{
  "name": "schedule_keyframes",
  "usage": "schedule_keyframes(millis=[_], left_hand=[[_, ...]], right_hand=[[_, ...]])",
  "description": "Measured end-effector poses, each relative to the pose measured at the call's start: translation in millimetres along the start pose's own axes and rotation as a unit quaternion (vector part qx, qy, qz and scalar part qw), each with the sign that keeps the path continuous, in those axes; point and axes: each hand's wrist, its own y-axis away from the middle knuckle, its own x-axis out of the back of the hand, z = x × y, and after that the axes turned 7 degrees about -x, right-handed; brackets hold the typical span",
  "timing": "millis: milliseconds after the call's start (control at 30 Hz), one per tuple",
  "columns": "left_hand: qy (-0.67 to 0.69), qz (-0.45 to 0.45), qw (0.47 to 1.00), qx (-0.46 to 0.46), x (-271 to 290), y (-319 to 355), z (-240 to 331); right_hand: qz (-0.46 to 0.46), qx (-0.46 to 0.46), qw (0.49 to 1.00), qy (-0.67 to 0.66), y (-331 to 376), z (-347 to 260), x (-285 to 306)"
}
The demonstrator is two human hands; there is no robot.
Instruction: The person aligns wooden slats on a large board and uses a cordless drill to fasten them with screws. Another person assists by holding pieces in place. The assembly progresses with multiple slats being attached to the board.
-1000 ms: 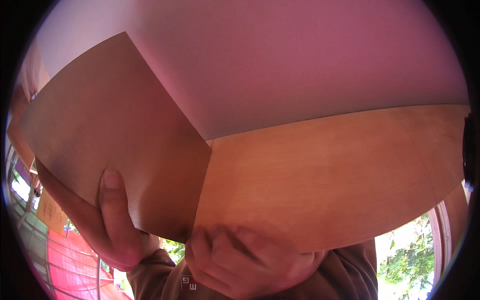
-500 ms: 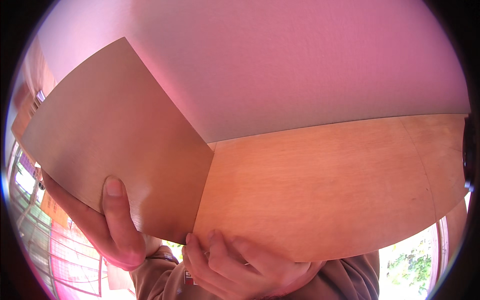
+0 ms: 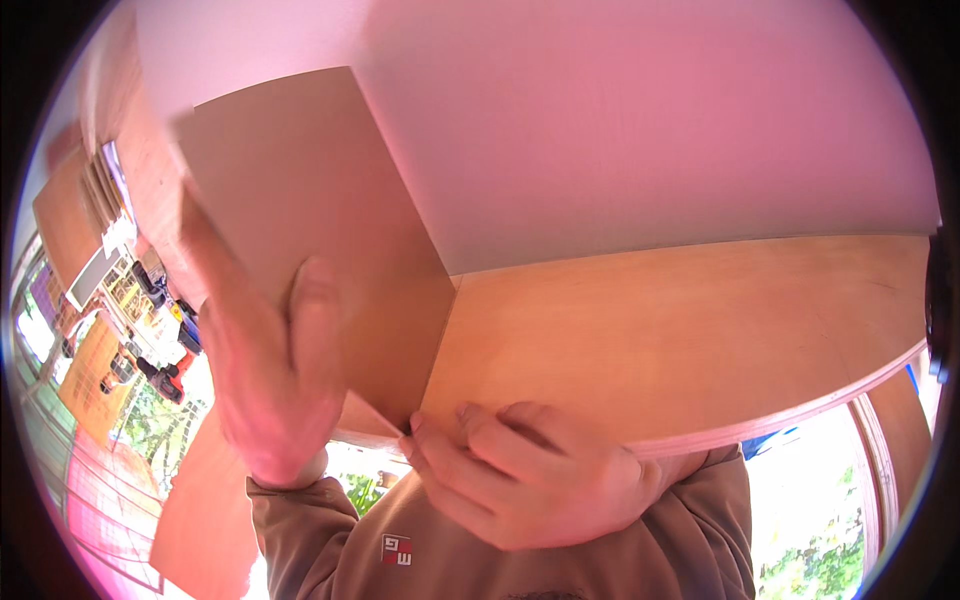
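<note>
A flat wooden panel (image 3: 330, 190) stands tilted upright at the left. Its lower right edge meets a wide, light wooden board (image 3: 680, 330) along a corner line. My left hand (image 3: 275, 380), blurred by motion, grips the panel's near left edge, thumb on its face and the other fingers along and behind the edge. My right hand (image 3: 530, 475) is curled at the board's near edge, with fingertips touching the corner where panel and board meet. The undersides of its fingers are partly hidden.
A large pale surface (image 3: 640, 130), tinted pink, rises behind the board. Far left, a red and black tool (image 3: 165, 380) and other items show among shelving. A curved wooden sheet (image 3: 205, 510) is at lower left. Bright window light and foliage (image 3: 820, 550) appear at lower right.
The panel now appears farther right and more upright. My left hand has moved up and right along its edge. My right hand stays at the corner, slightly higher and right in view.
</note>
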Motion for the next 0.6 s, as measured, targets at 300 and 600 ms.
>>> schedule_keyframes(millis=[300, 600], left_hand=[[-0.46, -0.148, 0.82, -0.306, 24, 27, -20], [-0.007, -0.141, 0.989, -0.039, 52, 35, 11]], right_hand=[[-0.064, 0.052, 0.995, 0.054, 3, -20, 27], [-0.061, 0.065, 0.992, 0.087, 6, -45, 23]])
